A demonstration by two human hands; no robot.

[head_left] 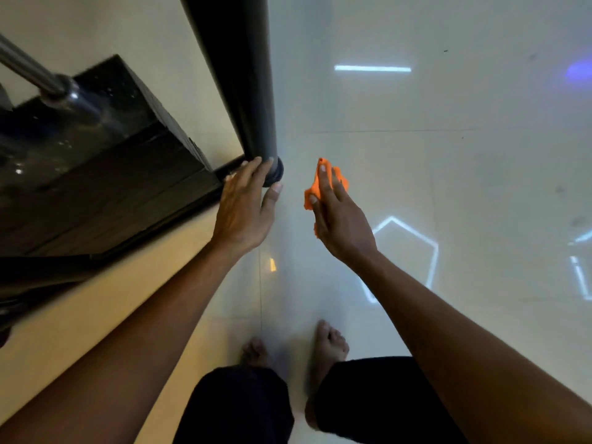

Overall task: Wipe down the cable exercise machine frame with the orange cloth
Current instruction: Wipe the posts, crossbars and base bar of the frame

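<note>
The machine's dark upright frame post [246, 78] runs down from the top of the view to a round foot on the floor. My left hand [245, 206] reaches to the base of that post with its fingers straight, the fingertips touching the foot. My right hand [336, 216] hovers to the right of the post, apart from it. It holds the orange cloth [315, 189] bunched under its palm and fingers. Most of the cloth is hidden by the hand.
A black weight stack [105, 174] with a shiny steel guide rod [32, 70] stands left of the post. A black base rail [229, 166] joins the post's foot. Glossy pale floor tiles [448, 155] spread to the right. My bare feet [330, 344] stand below.
</note>
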